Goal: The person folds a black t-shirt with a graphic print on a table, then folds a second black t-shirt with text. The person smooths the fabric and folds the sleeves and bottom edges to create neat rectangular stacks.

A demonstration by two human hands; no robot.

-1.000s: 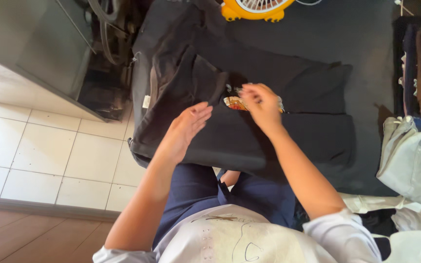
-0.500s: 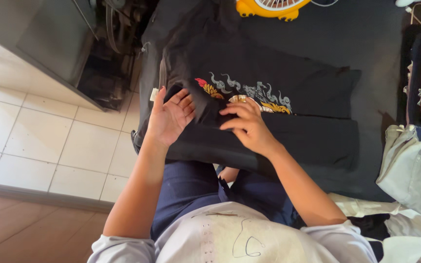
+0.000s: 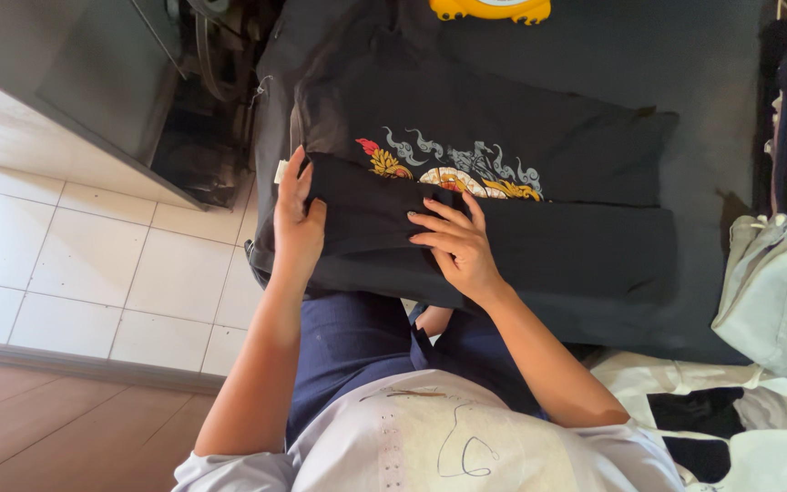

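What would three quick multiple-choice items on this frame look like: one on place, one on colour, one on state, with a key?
1. Where does the left hand lie?
A. on the left edge of the folded black garment
B. on the white tiled floor
C. on the yellow object

2. What colour is the object at the top edge of the view?
A. blue
B. yellow
C. green

3. How does the right hand stand?
A. clenched in a fist
B. lifted clear of the cloth
C. fingers spread, pressed on the folded cloth

Key: 1 A, the palm rests on the fold's left edge. 2 B, the object is plainly yellow. 3 C, the spread fingers lie flat below the embroidered design.
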